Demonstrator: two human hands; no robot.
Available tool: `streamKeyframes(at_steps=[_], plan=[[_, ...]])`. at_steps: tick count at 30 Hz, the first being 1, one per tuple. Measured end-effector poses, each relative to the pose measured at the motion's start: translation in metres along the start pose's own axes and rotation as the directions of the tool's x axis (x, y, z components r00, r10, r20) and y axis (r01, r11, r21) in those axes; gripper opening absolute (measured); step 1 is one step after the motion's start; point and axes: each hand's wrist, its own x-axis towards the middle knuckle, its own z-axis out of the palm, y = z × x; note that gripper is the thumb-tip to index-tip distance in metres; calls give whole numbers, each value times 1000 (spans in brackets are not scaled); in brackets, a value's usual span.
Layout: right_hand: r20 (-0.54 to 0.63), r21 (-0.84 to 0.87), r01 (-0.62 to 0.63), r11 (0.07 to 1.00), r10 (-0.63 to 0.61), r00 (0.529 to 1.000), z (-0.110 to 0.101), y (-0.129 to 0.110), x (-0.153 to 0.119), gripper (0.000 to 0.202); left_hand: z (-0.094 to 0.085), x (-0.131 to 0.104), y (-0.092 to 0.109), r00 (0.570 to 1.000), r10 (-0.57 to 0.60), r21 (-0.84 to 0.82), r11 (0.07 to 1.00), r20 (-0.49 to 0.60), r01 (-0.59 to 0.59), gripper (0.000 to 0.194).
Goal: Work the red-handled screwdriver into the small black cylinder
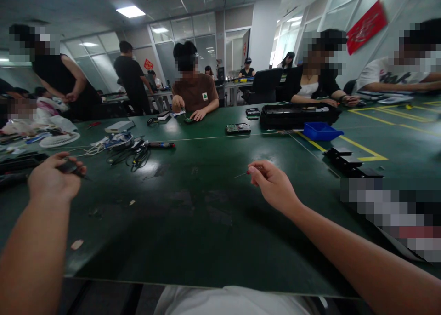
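My left hand is raised over the left side of the green table, its fingers closed around a dark tool with a thin pointed tip. Most of that tool is hidden by the hand, so its kind is unclear. Over the middle right of the table, my right hand pinches a thin metal rod with a red end, which looks like a slim screwdriver. Its tip points left, and the fingers cover the rest. Neither tool touches another object.
Tangled cables and a white fan grille lie at the left. Farther back are a hard drive, a long black casing and a blue bin. Black brackets lie at the right. A person opposite works on a small part.
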Motion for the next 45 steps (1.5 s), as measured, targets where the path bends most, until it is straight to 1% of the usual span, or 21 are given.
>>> streamKeyframes(at_steps=[1, 3, 5, 7, 8, 10, 11, 13, 15, 17, 19, 21, 22, 23, 25, 27, 30, 35, 39, 42, 45], plan=[[-8, 4, 2, 1000, -2, 1000, 0, 1, 0, 28, 16, -11, 0, 999, -21, -95, 995, 44, 25, 16], [-33, 20, 14, 1000, -13, 999, 1, 5, 1, 29, 48, -37, -2, 977, -30, -203, 976, 211, 74, 11], [-40, 37, 38, 999, -37, 999, 3, 8, 1, 29, 78, -63, -6, 928, -18, -240, 964, 372, 115, 6], [-21, 38, 57, 998, -56, 998, 3, 9, 1, 28, 105, -90, -14, 842, -31, -183, 971, 539, 153, 22], [-4, 28, 58, 998, -58, 998, 3, 8, 1, 28, 116, -104, -19, 786, -66, -126, 976, 614, 180, 31], [29, -9, 45, 999, -45, 999, 2, 6, 1, 28, 137, -132, -31, 650, -97, -62, 974, 753, 218, 47], [41, -30, 36, 999, -35, 999, 2, 4, 0, 28, 146, -146, -37, 590, -110, -33, 974, 800, 226, 50], [46, -65, 30, 997, -27, 999, 1, 1, -1, 27, 163, -174, -50, 492, -130, 33, 979, 861, 201, 47], [16, -83, 41, 996, -40, 999, 1, -2, -2, 27, 176, -198, -64, 445, -139, 110, 990, 885, 89, 41], [-24, -83, 56, 995, -59, 998, 0, -4, -3, 28, 187, -215, -77, 408, -140, 168, 985, 902, -34, 36], [-60, -69, 70, 995, -74, 995, -1, -6, -5, 30, 193, -224, -90, 361, -102, 149, 983, 927, -104, 36], [-95, -38, 91, 995, -94, 991, -3, -7, -7, 30, 195, -226, -101, 315, -34, 83, 986, 948, -142, 38], [-117, -9, 105, 994, -105, 988, -4, -8, -8, 30, 194, -225, -106, 302, -2, 56, 984, 953, -172, 39], [-138, 29, 119, 993, -114, 984, -5, -9, -9, 28, 192, -224, -109, 299, 25, 42, 976, 954, -214, 39], [-160, 114, 138, 984, -119, 980, -6, -10, -10, 25, 186, -221, -113, 319, 59, 46, 948, 946, -314, 38], [-135, 165, 141, 976, -119, 984, -6, -11, -11, 24, 180, -217, -115, 345, 76, 65, 923, 935, -379, 41], [-71, 158, 133, 978, -124, 990, -2, -11, -11, 23, 176, -212, -116, 364, 99, 64, 910, 926, -409, 42], [-83, 163, 147, 976, -135, 987, 1, -7, -11, 24, 177, -207, -121, 347, 114, 55, 895, 931, -443, 42], [-90, 112, 155, 982, -145, 985, -1, -7, -11, 25, 176, -208, -119, 344, 125, 55, 882, 931, -469, 43], [-99, 5, 166, 986, -165, 981, -4, -10, -11, 25, 175, -210, -115, 360, 130, 60, 879, 924, -473, 42], [-142, -111, 165, 980, -180, 973, -6, -11, -11, 28, 174, -210, -112, 371, 127, 77, 869, 920, -488, 43]])
